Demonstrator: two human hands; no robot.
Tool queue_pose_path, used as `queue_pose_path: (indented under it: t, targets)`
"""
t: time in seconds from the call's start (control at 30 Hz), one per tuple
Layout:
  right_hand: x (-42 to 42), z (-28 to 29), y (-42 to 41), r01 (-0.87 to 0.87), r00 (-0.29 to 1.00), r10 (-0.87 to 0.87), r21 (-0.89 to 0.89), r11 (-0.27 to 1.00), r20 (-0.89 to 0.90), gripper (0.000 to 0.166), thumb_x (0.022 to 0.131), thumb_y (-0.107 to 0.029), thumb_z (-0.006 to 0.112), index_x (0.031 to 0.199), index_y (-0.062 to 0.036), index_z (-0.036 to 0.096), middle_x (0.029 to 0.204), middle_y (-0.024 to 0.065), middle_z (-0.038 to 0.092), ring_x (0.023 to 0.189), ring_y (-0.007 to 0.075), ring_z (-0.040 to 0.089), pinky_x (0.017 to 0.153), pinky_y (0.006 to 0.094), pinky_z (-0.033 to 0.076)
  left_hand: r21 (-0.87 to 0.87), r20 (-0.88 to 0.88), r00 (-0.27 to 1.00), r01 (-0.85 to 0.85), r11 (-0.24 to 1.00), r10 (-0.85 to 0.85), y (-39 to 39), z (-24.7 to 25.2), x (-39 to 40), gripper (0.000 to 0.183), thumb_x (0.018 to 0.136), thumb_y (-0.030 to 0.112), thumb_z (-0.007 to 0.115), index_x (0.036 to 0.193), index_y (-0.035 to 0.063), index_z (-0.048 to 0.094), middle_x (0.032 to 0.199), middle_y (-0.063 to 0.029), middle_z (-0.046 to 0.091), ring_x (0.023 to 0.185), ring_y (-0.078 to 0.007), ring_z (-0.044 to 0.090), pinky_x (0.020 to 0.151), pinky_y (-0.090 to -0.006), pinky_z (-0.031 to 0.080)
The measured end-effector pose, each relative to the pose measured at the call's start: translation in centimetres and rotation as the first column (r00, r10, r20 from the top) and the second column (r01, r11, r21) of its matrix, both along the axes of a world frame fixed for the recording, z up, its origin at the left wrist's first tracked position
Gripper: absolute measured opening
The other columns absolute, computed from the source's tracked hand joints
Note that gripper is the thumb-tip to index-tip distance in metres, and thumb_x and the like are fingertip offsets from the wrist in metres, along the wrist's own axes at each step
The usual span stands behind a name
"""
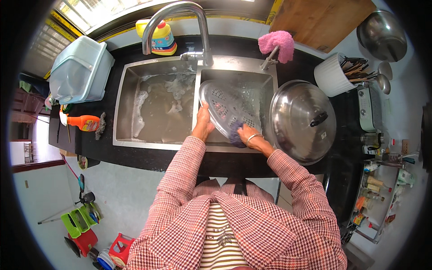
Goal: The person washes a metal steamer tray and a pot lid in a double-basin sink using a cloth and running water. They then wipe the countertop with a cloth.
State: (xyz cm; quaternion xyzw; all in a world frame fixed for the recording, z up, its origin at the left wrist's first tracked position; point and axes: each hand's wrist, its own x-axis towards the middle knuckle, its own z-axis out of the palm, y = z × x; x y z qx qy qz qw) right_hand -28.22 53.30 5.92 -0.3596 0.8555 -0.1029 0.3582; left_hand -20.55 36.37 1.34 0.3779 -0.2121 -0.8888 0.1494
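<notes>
A perforated metal steamer plate [229, 101] is held tilted over the right basin [260, 81] of a stainless steel sink. My left hand [203, 119] grips its left rim, thumb on the upper face. My right hand [252, 136], with a bangle at the wrist, presses a dark purple scrubbing cloth [237, 135] against the plate's lower right part. Soapy, cloudy water with foam fills part of the left basin [155, 108]. Right of the sink lies a large domed pot lid [300, 118] with a black knob.
A chrome faucet [206, 40] arches over the left basin. Behind it stands a yellow detergent jug [163, 38]. A pink cloth [277, 44] hangs on a second tap. An orange spray bottle [82, 122] and a lidded plastic rack [79, 71] are left; a white utensil holder [332, 76] is right.
</notes>
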Motion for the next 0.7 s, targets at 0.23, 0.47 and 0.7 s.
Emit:
queue_pose_path:
  t: [0.23, 0.47, 0.7]
  targets:
    - [-4.3, -8.5, 2.9, 0.190, 0.946, -0.138, 0.156, 0.969, -0.293, 0.030, 0.079, -0.015, 0.048, 0.102, 0.0032, 0.055, 0.095, 0.0255, 0.059, 0.089, 0.0374, 0.060, 0.073, 0.0443, 0.050, -0.095, 0.020, 0.998, 0.066, 0.993, -0.064, -2.5, 5.1, 0.7, 0.042, 0.090, 0.031, 0.044, 0.121, 0.0031, 0.040, 0.106, -0.0227, 0.053, 0.092, -0.0388, 0.056, 0.071, -0.0591, 0.048]
    - [-4.4, -5.0, 2.9, 0.234, 0.949, -0.236, -0.033, 0.972, -0.207, 0.034, 0.082, -0.025, 0.049, 0.100, 0.0025, 0.054, 0.096, 0.0242, 0.059, 0.090, 0.0361, 0.059, 0.078, 0.0425, 0.047, -0.399, 0.024, 0.973, 0.220, 0.890, -0.229, -4.4, 17.0, 6.4, 0.034, 0.088, 0.016, 0.050, 0.116, -0.0012, 0.043, 0.100, -0.0158, 0.057, 0.085, -0.0250, 0.061, 0.069, -0.0432, 0.055]
    - [-4.7, -4.2, 4.5, 0.251, 0.944, -0.282, -0.179, 0.951, -0.173, 0.033, 0.082, -0.023, 0.050, 0.099, 0.0053, 0.052, 0.088, 0.0270, 0.060, 0.085, 0.0408, 0.058, 0.076, 0.0455, 0.047, -0.726, 0.061, 0.916, 0.313, 0.613, -0.396, -0.3, 25.5, 5.7, 0.041, 0.084, 0.012, 0.057, 0.120, 0.0009, 0.043, 0.103, -0.0093, 0.058, 0.086, -0.0132, 0.058, 0.070, -0.0290, 0.053]
